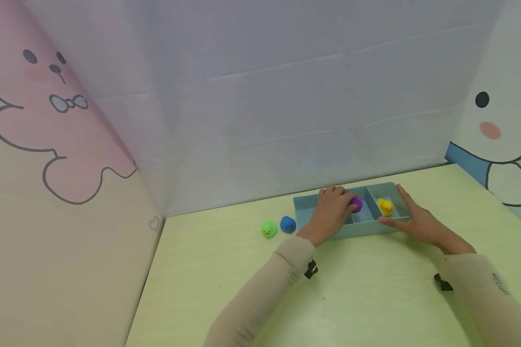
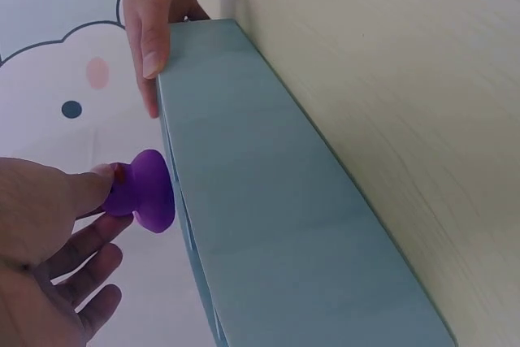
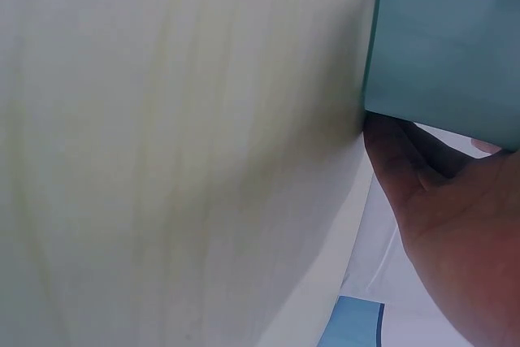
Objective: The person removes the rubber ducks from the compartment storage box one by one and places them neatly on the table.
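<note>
Above the blue-grey divided box [image 1: 364, 229], my left hand [image 1: 330, 209] pinches a purple rubber duck [image 2: 150, 193] between thumb and index finger; the other fingers are loosely bent. In the head view the duck [image 1: 356, 205] is over the middle part of the box, apart from its floor as far as the left wrist view shows. My right hand [image 1: 421, 224] grips the box's right end, thumb at the front rim and fingers along the end wall. A yellow rubber duck [image 1: 386, 207] sits in the right compartment. The left hand hides part of the box.
A blue rubber duck [image 1: 288, 224] and a green rubber duck [image 1: 268, 229] stand on the pale yellow table [image 1: 226, 284], left of the box. A white curtain-like wall [image 1: 260, 120] rises close behind the box, and printed panels stand at both sides.
</note>
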The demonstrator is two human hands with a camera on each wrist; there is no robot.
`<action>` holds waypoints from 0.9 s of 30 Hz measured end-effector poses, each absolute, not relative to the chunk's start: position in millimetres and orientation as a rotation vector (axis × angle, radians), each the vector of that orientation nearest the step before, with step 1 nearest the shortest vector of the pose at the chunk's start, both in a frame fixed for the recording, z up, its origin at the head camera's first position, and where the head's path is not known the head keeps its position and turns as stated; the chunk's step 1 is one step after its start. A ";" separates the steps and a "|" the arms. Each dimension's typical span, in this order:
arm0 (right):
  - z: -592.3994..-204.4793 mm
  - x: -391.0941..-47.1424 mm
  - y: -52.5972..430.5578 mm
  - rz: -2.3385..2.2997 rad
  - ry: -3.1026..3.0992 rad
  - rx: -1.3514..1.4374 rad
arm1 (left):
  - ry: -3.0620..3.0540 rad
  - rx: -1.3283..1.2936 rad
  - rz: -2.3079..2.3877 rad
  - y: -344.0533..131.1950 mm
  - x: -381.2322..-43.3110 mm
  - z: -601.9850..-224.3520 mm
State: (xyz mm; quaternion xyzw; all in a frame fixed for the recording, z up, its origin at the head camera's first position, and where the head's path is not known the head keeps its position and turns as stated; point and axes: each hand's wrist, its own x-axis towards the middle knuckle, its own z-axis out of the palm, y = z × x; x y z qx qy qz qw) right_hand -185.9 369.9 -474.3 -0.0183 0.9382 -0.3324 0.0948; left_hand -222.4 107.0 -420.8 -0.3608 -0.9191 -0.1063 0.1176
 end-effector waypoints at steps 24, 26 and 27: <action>-476.4 -186.2 372.5 -1.015 2.775 -0.082 | -2.633 -1.022 -0.513 47.1 -210.3 -428.0; -475.9 -185.8 371.6 -1.020 2.771 -0.079 | -2.616 -1.009 -0.513 42.7 -208.4 -428.9; -475.8 -185.6 371.4 -1.023 2.770 -0.080 | -2.610 -1.004 -0.518 40.4 -207.1 -429.2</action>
